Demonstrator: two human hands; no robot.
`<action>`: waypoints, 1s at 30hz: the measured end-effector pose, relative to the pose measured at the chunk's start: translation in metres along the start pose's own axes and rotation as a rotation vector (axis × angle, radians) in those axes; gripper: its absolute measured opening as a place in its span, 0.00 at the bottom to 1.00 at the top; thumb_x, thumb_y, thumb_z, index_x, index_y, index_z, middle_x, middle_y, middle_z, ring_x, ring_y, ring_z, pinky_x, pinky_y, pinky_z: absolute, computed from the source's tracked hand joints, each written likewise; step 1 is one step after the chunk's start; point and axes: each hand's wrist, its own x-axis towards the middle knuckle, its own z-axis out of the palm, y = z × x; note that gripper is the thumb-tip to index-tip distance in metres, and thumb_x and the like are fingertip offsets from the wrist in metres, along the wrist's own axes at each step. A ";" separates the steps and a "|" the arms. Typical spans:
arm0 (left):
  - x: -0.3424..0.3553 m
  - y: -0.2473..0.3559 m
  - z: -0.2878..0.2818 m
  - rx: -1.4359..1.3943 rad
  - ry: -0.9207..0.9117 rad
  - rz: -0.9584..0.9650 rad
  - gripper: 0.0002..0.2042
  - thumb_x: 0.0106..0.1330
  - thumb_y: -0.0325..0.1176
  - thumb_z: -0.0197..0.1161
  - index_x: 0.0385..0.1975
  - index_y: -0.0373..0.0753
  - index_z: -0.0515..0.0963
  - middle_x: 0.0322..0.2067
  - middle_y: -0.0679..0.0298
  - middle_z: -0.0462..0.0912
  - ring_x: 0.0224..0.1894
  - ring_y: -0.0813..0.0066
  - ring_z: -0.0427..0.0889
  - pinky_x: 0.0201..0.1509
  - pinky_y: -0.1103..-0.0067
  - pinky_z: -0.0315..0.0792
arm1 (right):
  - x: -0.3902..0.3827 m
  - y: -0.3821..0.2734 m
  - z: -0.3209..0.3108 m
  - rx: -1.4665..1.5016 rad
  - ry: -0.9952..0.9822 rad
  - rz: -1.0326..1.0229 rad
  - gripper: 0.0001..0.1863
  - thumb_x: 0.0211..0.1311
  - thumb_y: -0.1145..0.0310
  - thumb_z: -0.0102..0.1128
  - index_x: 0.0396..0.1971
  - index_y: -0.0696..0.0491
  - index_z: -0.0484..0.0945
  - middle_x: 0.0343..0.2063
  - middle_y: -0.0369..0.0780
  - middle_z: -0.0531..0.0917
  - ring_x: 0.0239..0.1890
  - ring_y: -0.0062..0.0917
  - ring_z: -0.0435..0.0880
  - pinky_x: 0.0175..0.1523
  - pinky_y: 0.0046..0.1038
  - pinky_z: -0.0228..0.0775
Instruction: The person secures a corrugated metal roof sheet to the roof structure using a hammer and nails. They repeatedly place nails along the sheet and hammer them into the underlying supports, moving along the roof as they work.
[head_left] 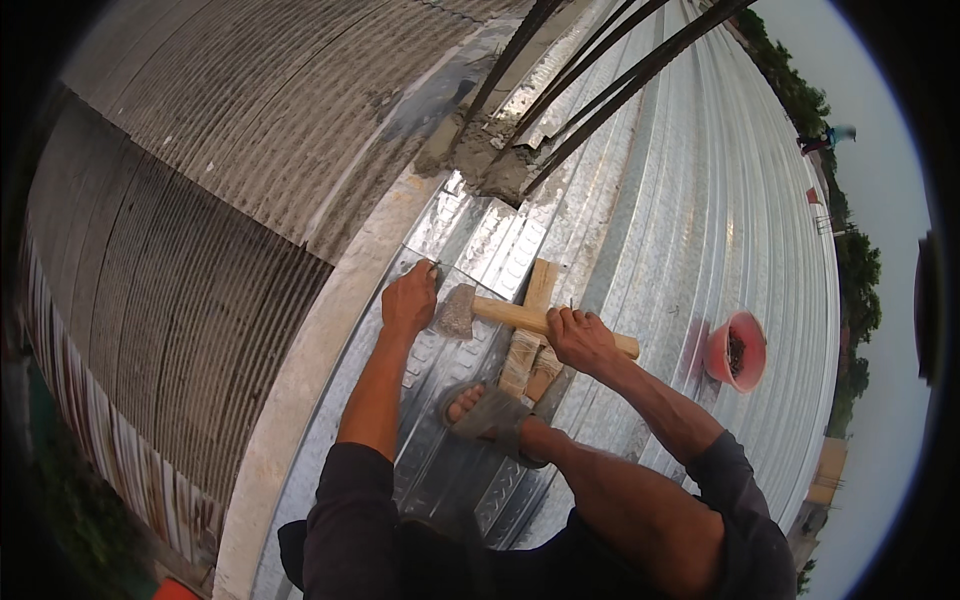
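My right hand (582, 341) is wrapped round the wooden handle of a hatchet (514, 315). Its broad, worn steel head (457, 313) hangs just right of my left hand. Closed, with fingertips pinched together, my left hand (409, 298) rests at a seam in the ribbed metal sheet (470, 240). Whatever the pinch holds is too small to make out. Under the hatchet handle lie wooden pieces (541, 285), set in a gap between the sheets. My sandalled foot (492, 418) stands on the metal just below them.
Several rebar rods (640, 75) rise from rough concrete (485, 160) ahead. A pink bucket (746, 350) holding small dark pieces sits at right. Along the left runs a concrete edge (290, 400), with corrugated roofs (180, 290) beyond it. Far right, another person (826, 139) is visible.
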 end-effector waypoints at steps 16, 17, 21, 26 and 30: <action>0.008 0.000 0.000 0.066 -0.058 0.000 0.12 0.76 0.41 0.51 0.44 0.41 0.77 0.35 0.47 0.87 0.40 0.42 0.85 0.45 0.52 0.75 | 0.011 -0.006 0.008 0.034 0.129 0.087 0.14 0.68 0.66 0.54 0.44 0.62 0.73 0.28 0.47 0.83 0.30 0.44 0.86 0.35 0.43 0.77; 0.007 0.001 0.001 0.079 -0.053 -0.011 0.12 0.76 0.41 0.50 0.43 0.41 0.77 0.35 0.47 0.87 0.40 0.42 0.85 0.45 0.52 0.75 | 0.013 -0.008 0.005 0.083 0.104 0.132 0.15 0.70 0.63 0.55 0.43 0.62 0.73 0.27 0.48 0.83 0.30 0.45 0.86 0.36 0.44 0.77; 0.014 -0.004 0.002 0.062 -0.031 -0.008 0.12 0.76 0.41 0.51 0.45 0.41 0.77 0.37 0.46 0.87 0.41 0.42 0.85 0.46 0.53 0.75 | 0.016 -0.008 -0.018 0.365 -0.003 0.256 0.23 0.70 0.53 0.58 0.46 0.61 0.74 0.29 0.52 0.85 0.33 0.49 0.86 0.41 0.47 0.77; 0.001 0.000 0.003 -0.035 -0.016 0.007 0.13 0.76 0.41 0.51 0.47 0.40 0.78 0.37 0.46 0.87 0.41 0.43 0.85 0.46 0.53 0.76 | 0.008 -0.004 -0.030 0.515 -0.044 0.439 0.28 0.68 0.50 0.62 0.53 0.61 0.76 0.33 0.54 0.86 0.35 0.51 0.86 0.45 0.46 0.77; 0.002 0.004 0.003 -0.021 -0.010 -0.036 0.12 0.77 0.41 0.51 0.46 0.40 0.77 0.36 0.46 0.87 0.40 0.43 0.85 0.46 0.53 0.75 | -0.001 -0.004 -0.021 0.571 -0.040 0.440 0.27 0.67 0.51 0.63 0.51 0.61 0.77 0.34 0.54 0.86 0.36 0.51 0.87 0.44 0.46 0.77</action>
